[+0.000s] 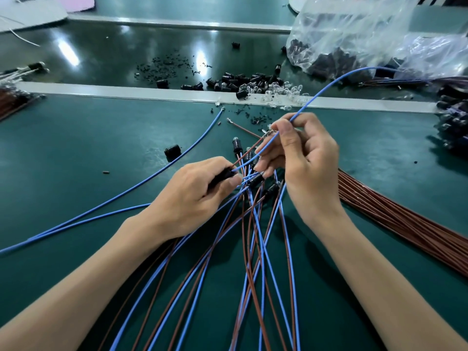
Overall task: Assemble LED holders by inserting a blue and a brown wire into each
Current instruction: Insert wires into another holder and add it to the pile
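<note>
My left hand (195, 196) grips a black LED holder (222, 176) at the centre of the green mat. A brown wire (247, 153) runs out of the holder toward my right hand. My right hand (304, 158) pinches a blue wire (326, 86) between thumb and fingers; its near end reaches the holder's opening and its far part arcs up to the right. Below both hands fans a bunch of finished holders (255, 179) with blue and brown wires (253, 262) trailing toward me.
Loose black holders and clear LEDs (253, 84) lie along the white strip. A plastic bag of holders (354, 41) sits back right. A brown wire bundle (405, 221) lies at right, two loose blue wires (126, 193) at left, one stray holder (172, 151).
</note>
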Available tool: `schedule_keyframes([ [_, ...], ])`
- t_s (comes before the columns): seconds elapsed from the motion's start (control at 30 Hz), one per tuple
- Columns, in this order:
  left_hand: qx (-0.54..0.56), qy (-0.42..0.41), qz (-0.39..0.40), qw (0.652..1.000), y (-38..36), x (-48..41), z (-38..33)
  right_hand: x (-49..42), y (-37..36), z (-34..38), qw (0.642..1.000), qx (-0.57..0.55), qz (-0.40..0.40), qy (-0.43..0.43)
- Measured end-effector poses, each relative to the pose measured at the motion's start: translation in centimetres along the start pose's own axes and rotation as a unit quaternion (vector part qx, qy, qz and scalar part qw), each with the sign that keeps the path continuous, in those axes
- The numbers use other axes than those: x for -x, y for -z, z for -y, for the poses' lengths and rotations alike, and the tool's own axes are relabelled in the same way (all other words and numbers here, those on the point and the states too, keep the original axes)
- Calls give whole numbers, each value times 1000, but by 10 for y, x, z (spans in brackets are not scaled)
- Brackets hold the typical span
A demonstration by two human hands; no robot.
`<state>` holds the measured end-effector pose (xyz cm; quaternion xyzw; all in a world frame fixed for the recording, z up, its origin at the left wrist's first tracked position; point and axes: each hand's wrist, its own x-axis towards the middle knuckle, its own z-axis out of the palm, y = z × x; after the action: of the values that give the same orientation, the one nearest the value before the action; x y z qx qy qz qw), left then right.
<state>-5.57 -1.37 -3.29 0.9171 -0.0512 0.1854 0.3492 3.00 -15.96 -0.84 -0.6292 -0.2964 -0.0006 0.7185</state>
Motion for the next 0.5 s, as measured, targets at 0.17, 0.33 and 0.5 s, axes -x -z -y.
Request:
schedule_keyframes([
  [0.17, 45, 1, 4, 999, 1, -3, -3, 0, 0, 1, 999, -33, 11, -24],
  [0.33, 74, 4, 8, 997, 2, -4, -3, -1, 2, -3, 998, 58, 16, -8],
  [0.5, 166, 66, 10, 984, 2, -3, -4, -3, 3, -5, 996, -51, 35, -56],
])
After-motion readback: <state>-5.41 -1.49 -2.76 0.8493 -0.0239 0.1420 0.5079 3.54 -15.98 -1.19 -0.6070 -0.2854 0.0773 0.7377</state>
